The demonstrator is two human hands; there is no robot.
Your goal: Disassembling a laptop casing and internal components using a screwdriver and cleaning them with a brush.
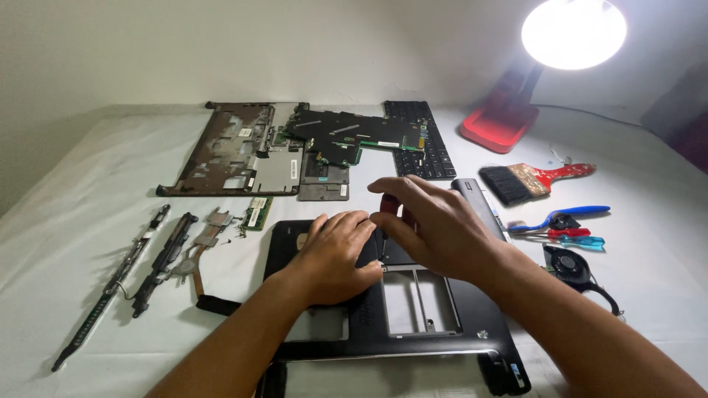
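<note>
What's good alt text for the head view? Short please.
Two bare hands, left hand and right hand, rest on a black laptop base cover on a white table. Beyond lie a motherboard, keyboard, brush and red lamp.

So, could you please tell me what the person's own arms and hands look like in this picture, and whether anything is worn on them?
Both forearms enter from the bottom edge and are bare: no sleeves reach into view. The left hand and the right hand wear no gloves, and no rings, watch or bracelet show on the visible fingers or wrists. No cables, straps or markings appear on either arm.
</note>
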